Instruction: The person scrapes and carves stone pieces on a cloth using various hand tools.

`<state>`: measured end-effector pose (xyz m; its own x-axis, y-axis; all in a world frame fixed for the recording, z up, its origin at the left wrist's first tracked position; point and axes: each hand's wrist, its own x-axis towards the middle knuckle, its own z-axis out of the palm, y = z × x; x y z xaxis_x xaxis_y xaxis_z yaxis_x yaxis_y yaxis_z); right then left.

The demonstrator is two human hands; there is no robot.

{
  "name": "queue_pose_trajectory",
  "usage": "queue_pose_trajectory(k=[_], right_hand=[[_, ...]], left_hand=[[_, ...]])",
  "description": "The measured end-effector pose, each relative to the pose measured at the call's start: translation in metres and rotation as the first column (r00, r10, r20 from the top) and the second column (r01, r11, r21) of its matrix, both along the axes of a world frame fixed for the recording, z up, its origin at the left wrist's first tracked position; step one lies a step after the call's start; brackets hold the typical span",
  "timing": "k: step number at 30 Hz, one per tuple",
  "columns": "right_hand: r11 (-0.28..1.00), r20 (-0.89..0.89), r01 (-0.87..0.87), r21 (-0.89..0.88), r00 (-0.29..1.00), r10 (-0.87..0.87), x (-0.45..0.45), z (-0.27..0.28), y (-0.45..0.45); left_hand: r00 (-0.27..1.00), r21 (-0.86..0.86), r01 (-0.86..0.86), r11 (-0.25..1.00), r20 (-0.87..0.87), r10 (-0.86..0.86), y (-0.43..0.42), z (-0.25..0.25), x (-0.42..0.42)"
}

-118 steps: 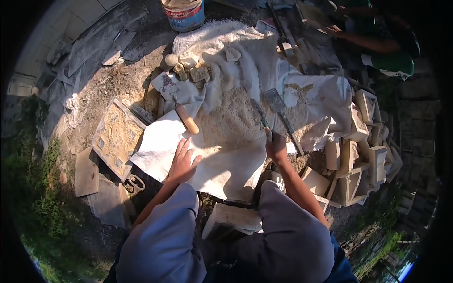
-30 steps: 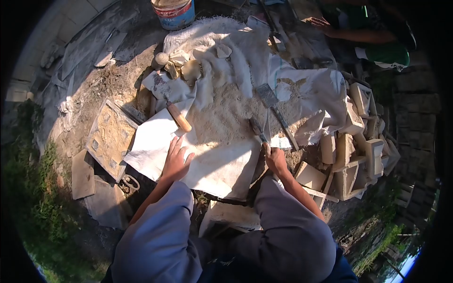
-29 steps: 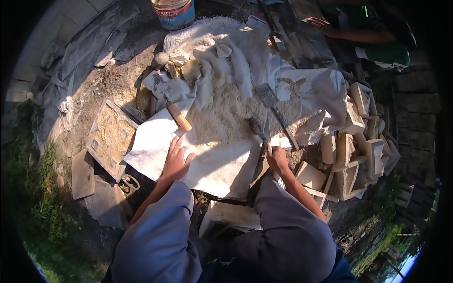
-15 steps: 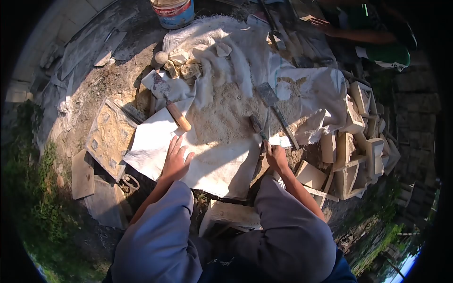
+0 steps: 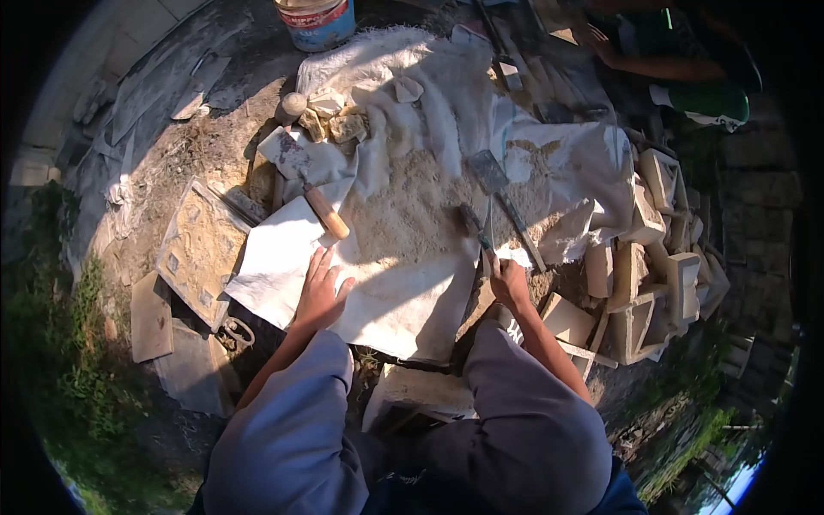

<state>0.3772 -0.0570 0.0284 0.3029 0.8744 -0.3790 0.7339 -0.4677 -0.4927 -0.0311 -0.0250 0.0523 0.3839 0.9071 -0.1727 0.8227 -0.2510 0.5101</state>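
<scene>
My left hand (image 5: 321,290) lies flat on a white woven sheet (image 5: 403,330), its fingers stretched out and holding nothing. Just beyond the fingertips rests the round wooden handle of a trowel (image 5: 326,215), its mortar-caked blade pointing away. In my right hand (image 5: 510,285) is a brush (image 5: 472,225) with dark bristles and a green handle, gripped with the fingers wrapped round it. The bristles are over the right part of the sheet, near the sandy powder (image 5: 403,206). Right of the brush lies a flat-bladed metal tool (image 5: 489,172) with a long handle.
Pale cast blocks (image 5: 639,322) are piled at the right. A powder-covered mould (image 5: 202,249) and boards lie left. Stone chunks (image 5: 346,127) sit on the sheet's far side, below a paint bucket (image 5: 316,24). Another person's arm (image 5: 669,67) reaches in at top right.
My right hand has shifted slightly right with the brush. The left hand stays put. The other person's hand at top right has moved a little to the right.
</scene>
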Motion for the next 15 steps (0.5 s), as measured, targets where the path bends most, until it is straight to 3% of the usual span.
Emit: queue_pose_trajectory(k=[2,4,7,10,11,15], right_hand=[[0.994,-0.026,-0.004,0.108,1.0,0.006,0.003,0.006,0.005],[0.981,-0.165,0.046,0.186,0.986,-0.015,0.001,0.015,-0.001],[0.984,-0.291,0.07,0.167,0.956,-0.019,0.001,0.012,-0.022],[0.99,-0.052,-0.12,-0.073,0.992,0.116,0.008,-0.008,-0.03],[0.999,-0.066,-0.036,0.04,0.997,0.038,0.005,-0.019,-0.032],[0.992,-0.054,-0.092,-0.088,0.995,0.087,0.001,0.017,-0.009]], left_hand=[[1.0,-0.003,0.003,1.0,0.01,-0.003,0.001,-0.002,0.0],[1.0,-0.008,0.001,1.0,0.017,-0.001,-0.001,-0.004,-0.003],[1.0,0.016,-0.012,1.0,0.015,0.012,-0.002,-0.009,-0.003],[1.0,0.02,-0.012,1.0,0.009,0.012,-0.001,-0.01,-0.003],[1.0,0.026,-0.01,1.0,0.011,0.01,-0.001,-0.01,-0.003],[1.0,0.04,-0.003,0.999,0.014,0.002,-0.002,-0.011,-0.004]])
